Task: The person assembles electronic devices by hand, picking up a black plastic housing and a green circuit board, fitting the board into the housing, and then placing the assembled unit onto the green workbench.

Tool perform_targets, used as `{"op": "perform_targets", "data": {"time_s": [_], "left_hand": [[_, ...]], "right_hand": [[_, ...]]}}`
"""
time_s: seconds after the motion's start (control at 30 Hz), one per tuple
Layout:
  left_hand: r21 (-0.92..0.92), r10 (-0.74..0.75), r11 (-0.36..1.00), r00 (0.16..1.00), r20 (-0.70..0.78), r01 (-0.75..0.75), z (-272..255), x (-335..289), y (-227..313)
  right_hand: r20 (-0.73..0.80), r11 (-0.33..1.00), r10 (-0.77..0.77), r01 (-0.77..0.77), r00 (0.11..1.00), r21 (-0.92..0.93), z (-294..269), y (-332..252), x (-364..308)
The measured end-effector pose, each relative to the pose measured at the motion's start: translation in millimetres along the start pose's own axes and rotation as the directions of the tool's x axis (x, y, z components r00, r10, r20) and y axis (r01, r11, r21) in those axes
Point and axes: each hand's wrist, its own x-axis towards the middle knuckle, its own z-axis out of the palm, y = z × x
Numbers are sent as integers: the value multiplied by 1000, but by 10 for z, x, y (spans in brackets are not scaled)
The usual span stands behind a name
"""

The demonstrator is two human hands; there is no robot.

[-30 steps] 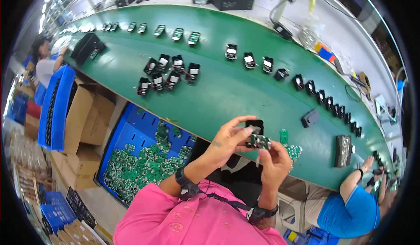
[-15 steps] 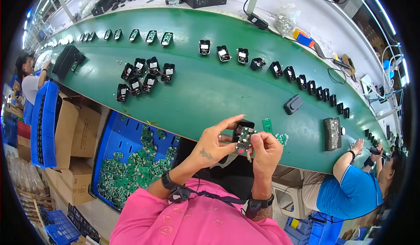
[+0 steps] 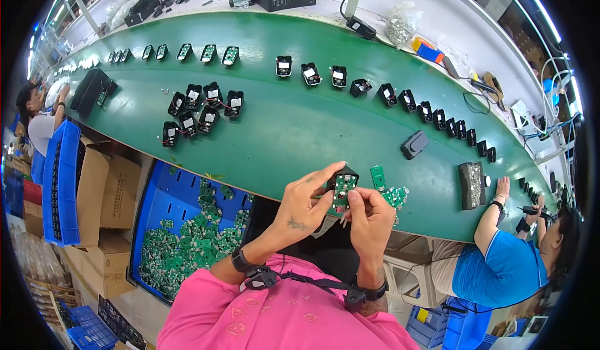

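Above the table's near edge, my left hand (image 3: 302,207) is closed around a small black plastic housing (image 3: 351,170). A green circuit board (image 3: 343,186) lies over the housing's open face, roughly in line with its rim. My right hand (image 3: 370,217) grips the board's lower right side between thumb and fingers. Whether the board is fully seated cannot be told, since my fingers cover its lower end. Just right of my hands, a loose green board (image 3: 377,177) and a small pile of circuit boards (image 3: 395,196) rest on the table.
Black housings (image 3: 209,119) stand grouped on the green table (image 3: 281,144), with more in a curved row (image 3: 407,98) behind. A black case (image 3: 414,144) and a dark block (image 3: 472,186) lie to the right. A blue bin (image 3: 164,190) of boards sits below left. Co-workers (image 3: 500,269) flank me.
The circuit board was tilted partly out of the housing and now lies flatter against its opening. My right hand has shifted slightly left and down with it. The whole view has moved a little.
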Motion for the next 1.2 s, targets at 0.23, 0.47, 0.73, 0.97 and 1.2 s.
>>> {"op": "perform_targets", "data": {"time_s": [0.23, 0.47, 0.73, 0.97, 1.2], "left_hand": [[-131, -148, 978, 980, 130, 165, -104, -7, -17], [-105, -131, 984, 987, 96, 141, -3, 9, 26], [127, -92, 988, 995, 39, 86, 58, 14, 50], [227, 67, 970, 992, 107, -90, 79, -47, 259], [335, 121, 930, 987, 101, -149, 67, 24, 159]], "right_hand": [[-59, 998, -4, 0, 998, -64, 44, -5, -5], [-116, 964, -120, 88, 986, -252, 45, 59, -1], [89, 972, -74, 91, 993, -217, 17, 4, 72], [35, 959, -169, 173, 985, -227, 24, -135, 10], [-65, 938, -307, 290, 950, -191, 162, 89, 74]]}}
